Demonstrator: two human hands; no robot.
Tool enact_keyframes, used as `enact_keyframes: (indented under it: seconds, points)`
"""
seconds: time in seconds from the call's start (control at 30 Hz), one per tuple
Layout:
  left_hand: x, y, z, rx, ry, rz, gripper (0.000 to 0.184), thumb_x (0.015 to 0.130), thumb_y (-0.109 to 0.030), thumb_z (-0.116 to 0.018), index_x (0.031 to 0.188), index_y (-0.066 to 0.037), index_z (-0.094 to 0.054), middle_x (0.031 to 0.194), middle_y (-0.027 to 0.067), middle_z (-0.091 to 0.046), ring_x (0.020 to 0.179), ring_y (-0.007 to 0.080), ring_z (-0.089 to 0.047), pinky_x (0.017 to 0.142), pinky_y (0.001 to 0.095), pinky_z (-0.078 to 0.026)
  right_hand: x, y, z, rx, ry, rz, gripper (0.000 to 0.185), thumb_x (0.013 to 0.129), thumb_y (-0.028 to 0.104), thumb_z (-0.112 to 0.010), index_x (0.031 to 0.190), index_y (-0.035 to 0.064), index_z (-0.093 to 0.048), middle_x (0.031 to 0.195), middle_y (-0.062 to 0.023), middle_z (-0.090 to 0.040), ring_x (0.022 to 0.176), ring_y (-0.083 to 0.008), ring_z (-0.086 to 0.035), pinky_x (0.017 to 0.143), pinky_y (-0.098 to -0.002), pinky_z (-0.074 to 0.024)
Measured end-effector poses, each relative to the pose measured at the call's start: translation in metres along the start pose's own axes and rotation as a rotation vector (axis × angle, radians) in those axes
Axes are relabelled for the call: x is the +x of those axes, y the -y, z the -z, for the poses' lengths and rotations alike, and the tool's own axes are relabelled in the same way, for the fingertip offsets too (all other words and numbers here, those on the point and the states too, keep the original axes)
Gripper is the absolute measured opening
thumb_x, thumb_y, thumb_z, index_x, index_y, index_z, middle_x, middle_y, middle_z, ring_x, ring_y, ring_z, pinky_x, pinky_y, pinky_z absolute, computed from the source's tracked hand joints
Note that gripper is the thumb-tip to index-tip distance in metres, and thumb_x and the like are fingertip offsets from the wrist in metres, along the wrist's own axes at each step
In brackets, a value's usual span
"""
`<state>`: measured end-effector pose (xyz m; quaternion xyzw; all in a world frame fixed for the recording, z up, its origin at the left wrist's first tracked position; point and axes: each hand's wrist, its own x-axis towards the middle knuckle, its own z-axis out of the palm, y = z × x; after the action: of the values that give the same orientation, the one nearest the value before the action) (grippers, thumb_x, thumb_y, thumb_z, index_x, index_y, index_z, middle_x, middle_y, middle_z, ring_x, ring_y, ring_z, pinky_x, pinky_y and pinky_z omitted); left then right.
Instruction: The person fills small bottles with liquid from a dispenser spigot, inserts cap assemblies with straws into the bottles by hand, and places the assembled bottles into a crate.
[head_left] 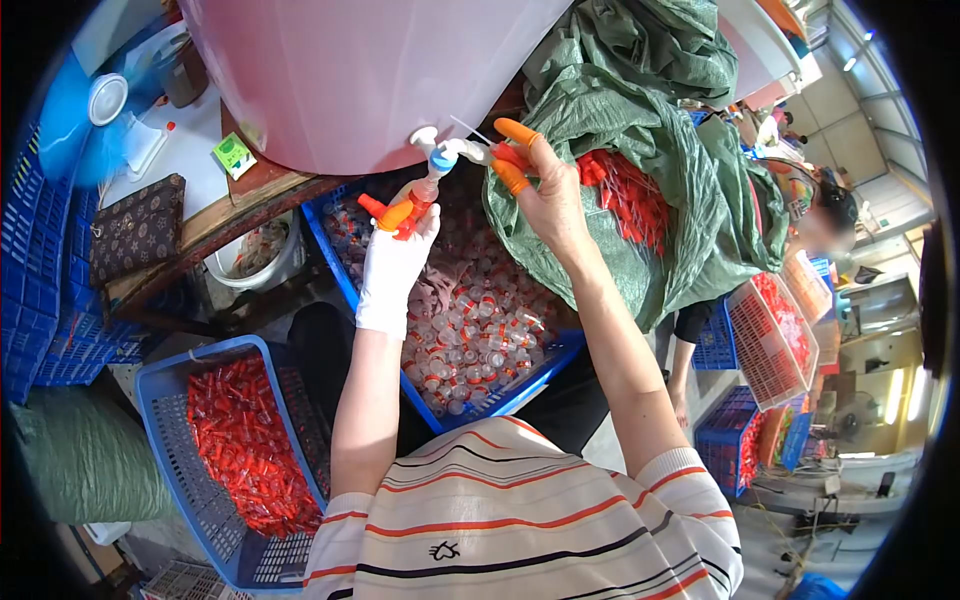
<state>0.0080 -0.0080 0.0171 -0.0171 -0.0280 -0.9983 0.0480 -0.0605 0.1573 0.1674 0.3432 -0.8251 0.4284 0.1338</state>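
My left hand [392,265], in a white glove with orange-red finger covers, is closed around a small clear plastic bottle [427,188]. The bottle is held tilted at the blue-and-white tap [445,156] on the large pinkish tub [370,70]. My right hand [552,195], bare apart from orange finger covers, pinches a red cap [510,155] with a thin white stem [468,129] beside the tap. Below both hands, a blue crate [475,405] holds many clear bottles [470,345] with orange bands. A pinkish cloth [438,283] lies over some of them.
To the right, a green woven sack [625,90] lies open over red stemmed caps [635,205]. A blue basket [160,400] of red pieces stands lower left. A brown patterned pouch [137,230] rests on the left table. Another person [815,205] sits at far right, near several crates.
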Motion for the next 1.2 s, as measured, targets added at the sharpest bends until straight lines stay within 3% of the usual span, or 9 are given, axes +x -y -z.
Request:
enact_keyframes:
  seconds: [0.13, 0.27, 0.37, 0.63, 0.7, 0.9, 1.03, 1.17, 1.2]
  points:
    - [0.005, 0.002, 0.013, 0.129, 0.065, -0.027, 0.04, 0.099, -0.011, -0.045, 0.136, 0.003, -0.042, 0.133, 0.0159, -0.05, 0.12, 0.0235, -0.052, 0.102, 0.0369, -0.047, 0.001, -0.003, 0.003, 0.0, -0.001, -0.004, 0.032, 0.084, 0.0, -0.069, 0.113, 0.0001, -0.056, 0.098, -0.0135, -0.07, 0.092, -0.0234, -0.07, 0.08, -0.0329, -0.0547]
    - [0.002, 0.0, 0.007, -0.057, 0.016, 0.026, 0.04, 0.099, -0.011, -0.045, 0.137, 0.003, -0.042, 0.134, 0.0163, -0.05, 0.12, 0.0237, -0.052, 0.1, 0.0372, -0.048, 0.005, 0.014, 0.018, -0.034, -0.099, 0.078, 0.026, 0.086, 0.003, -0.068, 0.108, 0.0, -0.056, 0.099, -0.0129, -0.069, 0.093, -0.024, -0.07, 0.077, -0.0326, -0.055]
    - [0.001, 0.001, 0.007, -0.058, -0.009, 0.024, 0.041, 0.099, -0.013, -0.046, 0.137, 0.002, -0.043, 0.134, 0.0166, -0.05, 0.12, 0.0242, -0.052, 0.1, 0.038, -0.048, 0.005, 0.01, 0.014, -0.072, -0.024, -0.022, 0.026, 0.086, 0.005, -0.067, 0.108, -0.0004, -0.055, 0.099, -0.013, -0.069, 0.092, -0.0234, -0.07, 0.076, -0.0322, -0.0545]
    - [-0.001, -0.002, 0.021, -0.014, 0.02, 0.025, 0.041, 0.099, -0.015, -0.047, 0.136, 0.001, -0.044, 0.134, 0.0144, -0.052, 0.119, 0.0233, -0.053, 0.097, 0.0364, -0.05, -0.017, 0.01, 0.016, -0.001, -0.084, 0.092, 0.025, 0.085, 0.005, -0.068, 0.109, 0.002, -0.059, 0.093, -0.0104, -0.067, 0.078, -0.019, -0.066, 0.073, -0.0295, -0.0525]
    - [-0.003, -0.003, 0.029, 0.077, -0.028, 0.007, 0.039, 0.099, -0.014, -0.047, 0.135, 0.001, -0.045, 0.133, 0.0132, -0.053, 0.117, 0.022, -0.055, 0.095, 0.0348, -0.051, -0.035, 0.0, 0.013, -0.014, 0.137, 0.049, 0.026, 0.084, 0.006, -0.07, 0.109, 0.0017, -0.06, 0.095, -0.0117, -0.066, 0.082, -0.0204, -0.067, 0.075, -0.0303, -0.0534]
    - [-0.013, 0.002, 0.028, 0.366, -0.061, -0.018, 0.037, 0.099, -0.02, -0.045, 0.128, 0.003, -0.051, 0.122, 0.0144, -0.059, 0.101, 0.0211, -0.061, 0.086, 0.0335, -0.054, -0.056, -0.024, 0.0, -0.058, 0.265, -0.104, 0.025, 0.082, 0.005, -0.07, 0.105, 0.0016, -0.06, 0.094, -0.0141, -0.064, 0.087, -0.0279, -0.066, 0.076, -0.0354, -0.054]
    - [-0.017, 0.002, 0.017, 0.777, -0.057, 0.006, 0.042, 0.1, -0.028, -0.04, 0.125, 0.004, -0.053, 0.111, 0.0147, -0.064, 0.087, 0.0197, -0.065, 0.082, 0.0328, -0.055, -0.051, -0.024, 0.007, -0.295, 0.261, 0.192, 0.023, 0.078, 0.005, -0.07, 0.099, 0.0038, -0.059, 0.089, -0.0127, -0.058, 0.086, -0.0305, -0.06, 0.073, -0.0384, -0.0515]
    - [-0.024, 0.017, -0.013, 0.948, -0.02, 0.121, 0.032, 0.099, -0.016, -0.046, 0.121, 0.004, -0.056, 0.104, 0.0133, -0.066, 0.079, 0.0159, -0.066, 0.077, 0.0279, -0.056, -0.059, -0.021, -0.004, -0.429, 0.359, 0.366, 0.019, 0.08, 0.006, -0.066, 0.097, 0.0039, -0.057, 0.086, -0.0137, -0.056, 0.084, -0.0337, -0.059, 0.072, -0.0408, -0.0511]
    - [-0.026, 0.02, -0.014, 0.891, -0.06, 0.116, 0.028, 0.097, -0.009, -0.047, 0.121, 0.005, -0.056, 0.105, 0.0143, -0.066, 0.077, 0.0161, -0.067, 0.075, 0.027, -0.057, -0.063, -0.021, -0.003, -0.367, 0.381, 0.298, 0.021, 0.081, 0.007, -0.066, 0.1, 0.0038, -0.057, 0.087, -0.0143, -0.057, 0.084, -0.0347, -0.06, 0.072, -0.0416, -0.0513]
